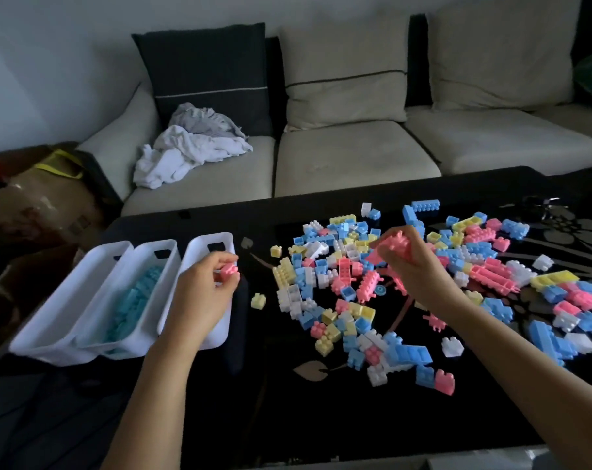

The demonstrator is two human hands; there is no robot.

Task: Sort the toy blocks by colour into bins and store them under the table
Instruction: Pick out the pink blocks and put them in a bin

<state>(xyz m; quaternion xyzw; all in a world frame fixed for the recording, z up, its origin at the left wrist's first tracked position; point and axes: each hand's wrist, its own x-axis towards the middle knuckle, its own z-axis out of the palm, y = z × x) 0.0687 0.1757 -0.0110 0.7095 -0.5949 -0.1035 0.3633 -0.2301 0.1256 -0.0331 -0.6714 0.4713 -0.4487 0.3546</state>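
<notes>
A heap of pink, blue, yellow and white toy blocks (352, 293) covers the right half of the black table (281, 418). Three white bins stand side by side at the left: the left bin (67, 300), the middle bin (131, 293) with blue blocks inside, and the right bin (216, 242). My left hand (203, 293) pinches a small pink block (229, 271) over the right bin. My right hand (413, 262) grips a bunch of pink blocks (394, 244) above the heap.
A beige sofa (348, 157) runs behind the table, with crumpled white cloth (189, 147) and cushions on it. A brown cardboard box (40, 198) sits at the far left. Loose blocks lie scattered toward the table's right edge.
</notes>
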